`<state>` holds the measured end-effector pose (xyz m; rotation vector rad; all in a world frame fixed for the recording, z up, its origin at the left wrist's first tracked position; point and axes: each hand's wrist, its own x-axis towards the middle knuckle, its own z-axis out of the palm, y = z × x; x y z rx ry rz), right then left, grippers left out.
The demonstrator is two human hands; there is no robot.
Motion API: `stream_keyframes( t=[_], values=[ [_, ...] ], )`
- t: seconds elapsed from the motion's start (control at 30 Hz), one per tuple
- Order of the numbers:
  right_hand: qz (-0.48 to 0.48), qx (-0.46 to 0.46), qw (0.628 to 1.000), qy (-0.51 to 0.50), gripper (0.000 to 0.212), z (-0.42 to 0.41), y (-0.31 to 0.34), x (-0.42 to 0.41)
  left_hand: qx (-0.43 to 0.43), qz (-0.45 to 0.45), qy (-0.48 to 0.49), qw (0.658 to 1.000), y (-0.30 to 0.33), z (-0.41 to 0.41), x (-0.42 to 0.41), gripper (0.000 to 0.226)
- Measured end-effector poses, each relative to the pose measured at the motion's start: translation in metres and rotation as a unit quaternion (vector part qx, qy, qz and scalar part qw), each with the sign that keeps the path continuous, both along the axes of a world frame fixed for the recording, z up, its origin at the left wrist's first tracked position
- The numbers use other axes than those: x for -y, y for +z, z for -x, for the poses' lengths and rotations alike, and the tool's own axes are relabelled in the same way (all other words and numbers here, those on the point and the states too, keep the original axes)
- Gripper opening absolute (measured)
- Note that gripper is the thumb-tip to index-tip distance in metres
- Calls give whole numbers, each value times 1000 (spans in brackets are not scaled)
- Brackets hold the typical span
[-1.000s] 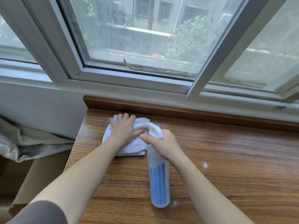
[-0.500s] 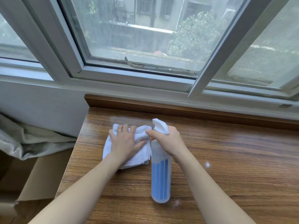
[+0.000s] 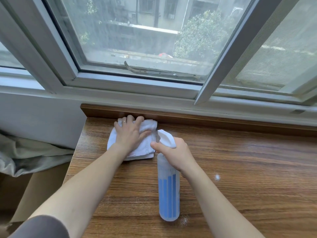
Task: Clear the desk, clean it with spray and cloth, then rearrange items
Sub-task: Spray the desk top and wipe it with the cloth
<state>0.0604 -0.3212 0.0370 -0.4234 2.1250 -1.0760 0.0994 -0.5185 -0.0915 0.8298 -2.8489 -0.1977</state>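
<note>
Left hand [image 3: 130, 134] presses flat on the cloth [image 3: 148, 148] against the desk's [image 3: 248, 169] back ledge; right hand [image 3: 176, 154] grips the bottle [image 3: 169, 194]; bare wood to the right.

- Setting: a room in a home, likely a flat on an upper floor.
- Wood-grain desk [image 3: 240, 169] set directly against a white-framed sliding window [image 3: 137, 86].
- Through the glass: neighbouring residential blocks with air-conditioner units [image 3: 119, 1], and treetops [image 3: 202, 36] seen from above.
- Left of the desk: crumpled grey fabric [image 3: 30, 155] lying over a cardboard box [image 3: 34, 189].
</note>
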Motion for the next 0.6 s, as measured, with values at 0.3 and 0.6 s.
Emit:
stream_keyframes(
  t=[0.3, 0.6],
  values=[
    [4, -8, 1000, -1, 52, -8, 9, 0, 4, -3, -26, 1000, 3, -34, -30, 67],
    [-8, 1, 1000, -26, 42, 2, 13, -8, -73, 40, -41, 996, -14, -88, -68, 53]
  ],
)
